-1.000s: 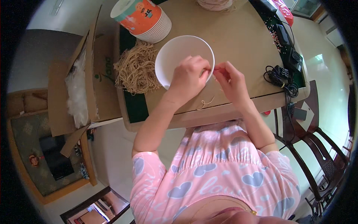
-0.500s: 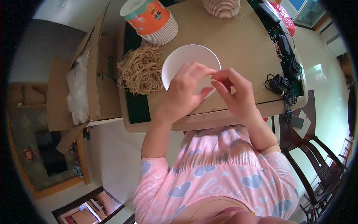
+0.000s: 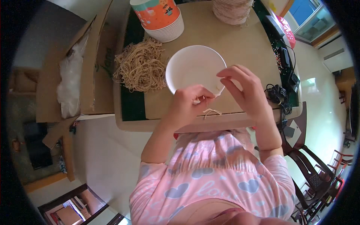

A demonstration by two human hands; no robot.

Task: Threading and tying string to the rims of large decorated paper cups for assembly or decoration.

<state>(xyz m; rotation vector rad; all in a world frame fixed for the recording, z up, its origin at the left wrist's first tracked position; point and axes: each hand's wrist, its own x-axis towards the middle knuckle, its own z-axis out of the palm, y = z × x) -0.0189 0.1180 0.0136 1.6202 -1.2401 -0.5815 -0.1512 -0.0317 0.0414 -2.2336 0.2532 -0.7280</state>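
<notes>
A white paper bucket (image 3: 191, 65) stands mouth-up on the table in front of me. My left hand (image 3: 191, 103) is at its near rim, thumb and fingers pinched on a thin piece of twine (image 3: 213, 111), whose pale ends dangle over the table edge. My right hand (image 3: 244, 88) is beside the bucket's right rim, thumb and forefinger brought close together; anything between these tips is too small to make out. Left of the bucket lies a loose heap of tan twine (image 3: 140, 65).
A stack of nested paper buckets (image 3: 163, 22), the top one orange-printed, stands behind the twine heap. Farther right is a twine-wrapped stack (image 3: 233, 11). Black cables (image 3: 277, 93) lie at the table's right edge. An open cardboard box (image 3: 90, 75) with clear plastic adjoins the left side.
My hands have moved apart: the left came down to the bucket's near rim, the right shifted slightly right. More of the bucket's inside shows. The view has shifted a little.
</notes>
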